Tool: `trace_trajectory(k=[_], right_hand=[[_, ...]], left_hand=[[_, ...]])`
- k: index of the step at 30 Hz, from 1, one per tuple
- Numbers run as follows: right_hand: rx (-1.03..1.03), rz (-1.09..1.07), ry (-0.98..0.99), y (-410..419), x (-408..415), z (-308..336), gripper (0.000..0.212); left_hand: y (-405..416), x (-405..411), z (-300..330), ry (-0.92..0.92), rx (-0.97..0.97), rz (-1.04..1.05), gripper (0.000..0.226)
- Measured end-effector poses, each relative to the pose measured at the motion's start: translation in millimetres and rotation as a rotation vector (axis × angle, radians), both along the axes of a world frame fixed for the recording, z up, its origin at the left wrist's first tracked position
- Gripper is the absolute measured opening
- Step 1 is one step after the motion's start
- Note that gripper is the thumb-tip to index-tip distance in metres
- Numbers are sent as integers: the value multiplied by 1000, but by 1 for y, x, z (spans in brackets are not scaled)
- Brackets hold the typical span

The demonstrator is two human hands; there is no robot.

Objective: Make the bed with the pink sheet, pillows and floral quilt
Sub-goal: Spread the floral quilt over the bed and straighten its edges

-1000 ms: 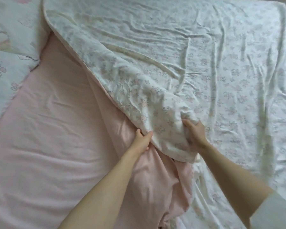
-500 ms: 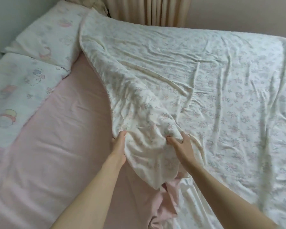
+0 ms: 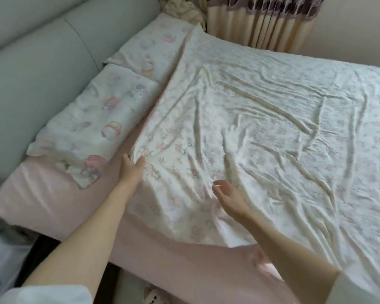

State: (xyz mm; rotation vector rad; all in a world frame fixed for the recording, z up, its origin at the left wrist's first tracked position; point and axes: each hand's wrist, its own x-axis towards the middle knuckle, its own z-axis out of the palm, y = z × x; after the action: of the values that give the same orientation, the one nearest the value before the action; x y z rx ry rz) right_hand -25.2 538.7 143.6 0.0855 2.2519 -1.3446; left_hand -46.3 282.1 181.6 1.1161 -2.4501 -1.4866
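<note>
Grip, left hand [image 3: 133, 166]: pinches the head-side edge of the floral quilt [image 3: 261, 132] close to its near corner, thumb on top, fingers tucked under the hem.
Grip, right hand [image 3: 225, 190]: released; fingers loosely spread, hovering just above or barely brushing the cloth, further in from the edge. I cannot tell whether it touches.
Bed [image 3: 31, 207]: runs from the padded headboard [image 3: 31, 69] at left toward the right; its near side lies along the bottom of the view.
Pink sheet [image 3: 59, 200]: covers the mattress; a bare band shows between quilt and pillows, and along the near side.
Quilt position: spread over most of the bed, heavily wrinkled; its top edge runs diagonally from the far pillow [image 3: 150, 48] down to the left grip, so the far part already meets the pillows while the near corner hangs back.
Key relation: the uncovered sheet lies leftward and toward the body from the left grip; this hand is the nearer one, so the pull probably falls to it, toward the near pillow [image 3: 90, 119].
Quilt's long axis: seems to follow the bed's length, judging by the edges.
Open room: free sheet left of the corner and along the near side; nothing blocks a drag.
Limits: curtain [image 3: 261, 25] and wall behind the far side; headboard bounds the left.
Risk: pulling one corner alone could skew the hem and deepen the creases under the right hand.
</note>
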Motion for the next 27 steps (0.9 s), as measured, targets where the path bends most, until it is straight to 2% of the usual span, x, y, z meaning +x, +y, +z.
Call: trace_trajectory(k=[4,7,14,17,23,27], right_hand=[[84,29,-79,-87,25,-10,41],[165,23,-93,-130,35,-23,43],[271,105,-123,-184,20,-51,49],[299,140,-134,-202,6,-69,50],[441,310,-144,-248,-35,-118,56],[433,469,-178,-280,-46,-143,56]], left_hand=[[-98,11,9,-118,-211,-166,43],[-139,13,5,-190,-318,-305,39],[-197,5,-36,-256,-332,-355,31],[-220,-1,-64,-347,-380,-385,30],[-254,-3,-127,-596,-326,-393,56],[-292,18,-163,-772,-258,-443,39]])
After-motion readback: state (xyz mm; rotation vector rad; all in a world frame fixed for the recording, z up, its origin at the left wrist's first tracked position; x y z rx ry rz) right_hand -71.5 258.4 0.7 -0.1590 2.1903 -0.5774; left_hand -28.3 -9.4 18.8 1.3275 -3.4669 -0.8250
